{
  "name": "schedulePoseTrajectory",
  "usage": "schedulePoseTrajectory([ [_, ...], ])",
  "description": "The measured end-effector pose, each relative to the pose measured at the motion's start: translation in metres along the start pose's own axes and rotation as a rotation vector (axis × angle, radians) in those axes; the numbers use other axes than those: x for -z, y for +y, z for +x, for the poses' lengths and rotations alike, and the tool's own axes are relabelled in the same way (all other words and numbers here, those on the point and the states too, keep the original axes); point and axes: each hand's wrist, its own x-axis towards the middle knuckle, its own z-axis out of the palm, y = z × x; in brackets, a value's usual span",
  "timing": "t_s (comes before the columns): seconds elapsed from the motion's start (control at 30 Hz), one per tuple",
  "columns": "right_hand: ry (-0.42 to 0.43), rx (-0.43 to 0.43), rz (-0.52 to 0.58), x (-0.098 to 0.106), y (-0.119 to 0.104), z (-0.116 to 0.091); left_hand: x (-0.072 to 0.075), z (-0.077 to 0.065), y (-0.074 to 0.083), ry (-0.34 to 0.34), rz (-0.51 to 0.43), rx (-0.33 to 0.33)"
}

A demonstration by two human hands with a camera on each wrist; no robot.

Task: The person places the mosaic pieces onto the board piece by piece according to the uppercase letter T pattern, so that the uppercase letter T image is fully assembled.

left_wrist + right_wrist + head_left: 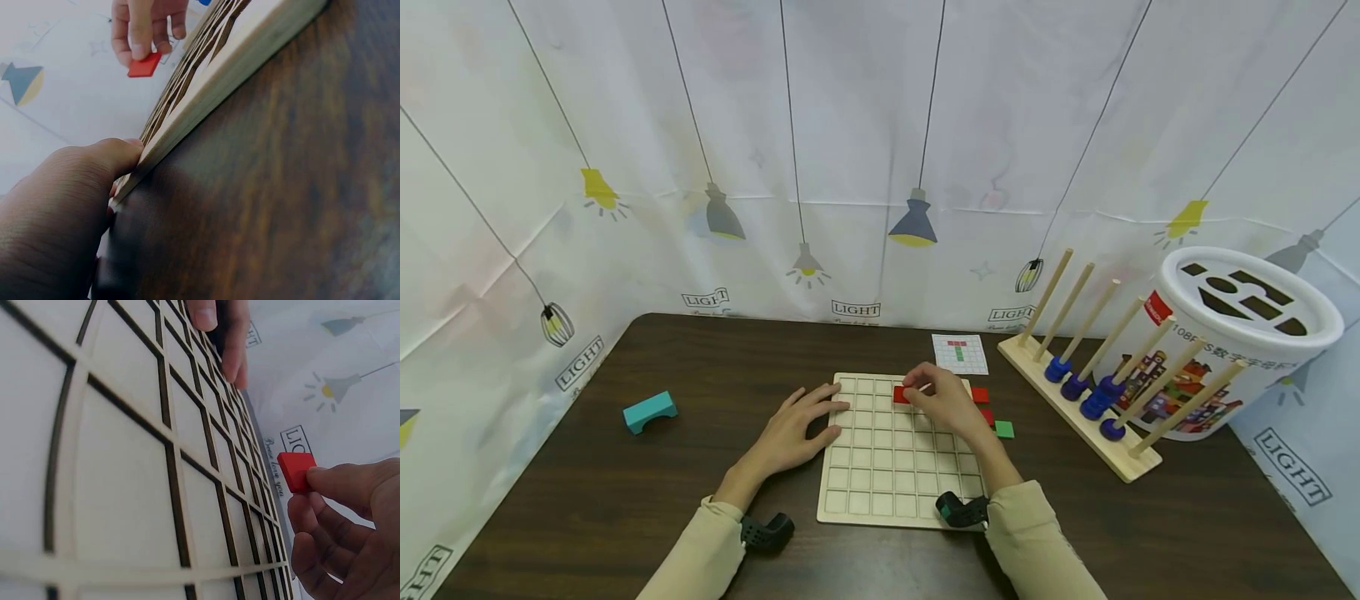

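Observation:
A pale wooden grid board [861, 481] lies on the dark table. My right hand [942, 402] pinches a square red tile [296, 470] between thumb and fingers, over the board's upper part. In the left wrist view that red tile [144, 65] hangs from the fingertips above the board's edge. My left hand [797, 433] rests at the board's left edge, its fingers spread and relaxed over the rim. Beside the board's right edge lie another red tile [980, 395], a partly covered red one [988, 416] and a green tile [1003, 429].
Behind the board is a pattern card [972, 360] with a red and green T shape. To the right stand a pegged wooden rack [1078, 410] with blue beads and a white-lidded tub [1240, 333]. A teal arched block [650, 411] lies at the left.

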Motion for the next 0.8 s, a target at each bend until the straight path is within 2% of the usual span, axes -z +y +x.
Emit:
schedulePoseTrajectory([
  [0.23,-0.024,0.008,0.022,-0.010,-0.006,0.008,0.001,0.001,-0.001,-0.005,0.011,0.009],
  [0.5,-0.009,-0.005,-0.015,-0.023,-0.007,0.013,0.001,0.000,0.001,-0.024,0.003,0.025],
  [0.8,0.015,0.007,-0.203,-0.029,-0.014,0.013,0.000,0.000,-0.001,-0.035,0.014,0.028],
])
